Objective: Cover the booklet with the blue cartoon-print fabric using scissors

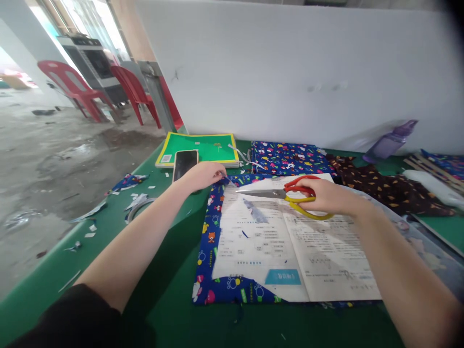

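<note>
My right hand grips a pair of scissors by its red and yellow handles. The blades look closed, and they point left over an open book. Blue cartoon-print fabric is folded over the book's left edge and part of its bottom edge. With bent fingers, my left hand pinches that fabric at the book's far left corner, just beyond the scissor tips. A greyish scrap and small dark blue bits lie on the left page.
Behind my left hand, a phone leans on a green book. Folded printed fabric, brown fabric and a purple spray bottle line the back. Left are a tape roll and scraps on the green table.
</note>
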### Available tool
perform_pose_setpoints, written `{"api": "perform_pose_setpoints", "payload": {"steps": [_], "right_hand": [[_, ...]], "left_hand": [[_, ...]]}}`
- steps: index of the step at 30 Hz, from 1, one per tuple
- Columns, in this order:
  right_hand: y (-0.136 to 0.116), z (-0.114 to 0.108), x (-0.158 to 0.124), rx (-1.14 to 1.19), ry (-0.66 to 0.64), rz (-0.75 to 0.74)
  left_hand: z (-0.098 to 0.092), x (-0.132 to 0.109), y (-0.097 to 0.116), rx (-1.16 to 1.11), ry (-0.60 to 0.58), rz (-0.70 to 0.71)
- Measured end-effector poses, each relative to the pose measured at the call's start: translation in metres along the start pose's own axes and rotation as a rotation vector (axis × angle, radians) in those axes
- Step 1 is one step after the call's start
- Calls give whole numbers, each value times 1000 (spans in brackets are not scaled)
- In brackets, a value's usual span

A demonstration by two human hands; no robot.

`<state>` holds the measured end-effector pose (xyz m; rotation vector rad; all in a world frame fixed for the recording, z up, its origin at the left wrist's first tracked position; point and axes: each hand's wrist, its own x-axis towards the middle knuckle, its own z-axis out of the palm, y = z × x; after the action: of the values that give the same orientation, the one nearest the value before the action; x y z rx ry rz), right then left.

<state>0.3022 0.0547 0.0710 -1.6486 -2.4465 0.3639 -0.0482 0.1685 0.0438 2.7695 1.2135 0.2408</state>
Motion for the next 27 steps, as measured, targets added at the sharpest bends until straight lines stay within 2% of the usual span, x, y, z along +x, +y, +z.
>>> {"api": "perform_pose_setpoints", "payload": {"steps": [5,10,18,27], "right_hand": [[-34,14,10,-25,14,-48],[-52,29,18,-83,64,0],[-55,37,18,-142,15,41],[-53,41,19,-110,-52,70]], "left_hand": [[-1,1,-7,-30,5,-30],[-2,1,-6,-38,-3,-25],[-7,-1,1,-23,-9,5],[-4,2,-3,3,4,-20]]}}
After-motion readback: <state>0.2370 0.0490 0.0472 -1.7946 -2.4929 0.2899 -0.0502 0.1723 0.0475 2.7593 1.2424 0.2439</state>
